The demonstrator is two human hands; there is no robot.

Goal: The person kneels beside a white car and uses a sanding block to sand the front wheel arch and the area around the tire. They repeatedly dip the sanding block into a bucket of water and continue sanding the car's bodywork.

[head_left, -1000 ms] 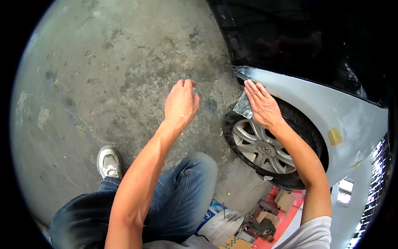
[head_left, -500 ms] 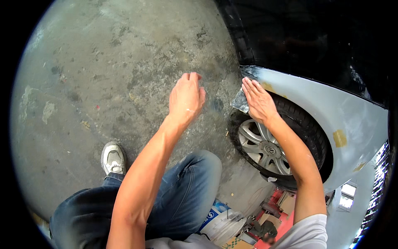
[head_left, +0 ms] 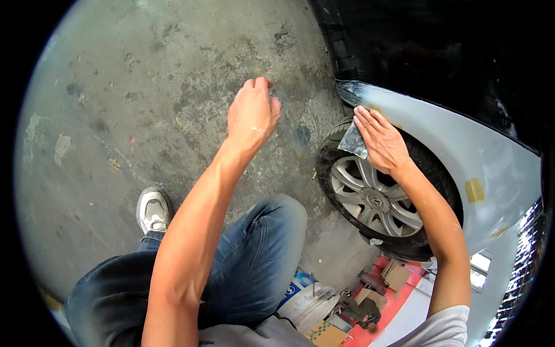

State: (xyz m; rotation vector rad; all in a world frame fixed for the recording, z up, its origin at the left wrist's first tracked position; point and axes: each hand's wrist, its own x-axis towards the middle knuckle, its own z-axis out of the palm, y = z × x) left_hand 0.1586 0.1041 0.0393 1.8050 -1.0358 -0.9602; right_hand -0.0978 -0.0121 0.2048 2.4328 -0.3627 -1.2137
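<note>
My right hand [head_left: 384,141] lies flat, fingers together, over the upper edge of the wheel arch on a car's grey fender [head_left: 439,121]. Under its palm and fingers is a dark grey sheet like sandpaper [head_left: 353,143], with a corner sticking out to the left over the tyre [head_left: 337,136]. Most of that sheet is hidden by the hand. My left hand [head_left: 251,113] hangs in the air above the floor, left of the wheel, its fingers loosely curled down. Nothing shows in it, though the fingertips are partly hidden.
Tan filler patches [head_left: 474,189] mark the fender, and a black panel [head_left: 416,52] borders it above. The spoked wheel rim [head_left: 374,199] faces my bent knee [head_left: 272,231]. A white bucket [head_left: 309,312] and cardboard boxes [head_left: 326,334] stand at the lower right. Stained concrete floor [head_left: 115,115] spreads leftward.
My right hand and the sandpaper have moved slightly right along the arch. My left hand has risen a little and shifted left. The whole view has also shifted slightly.
</note>
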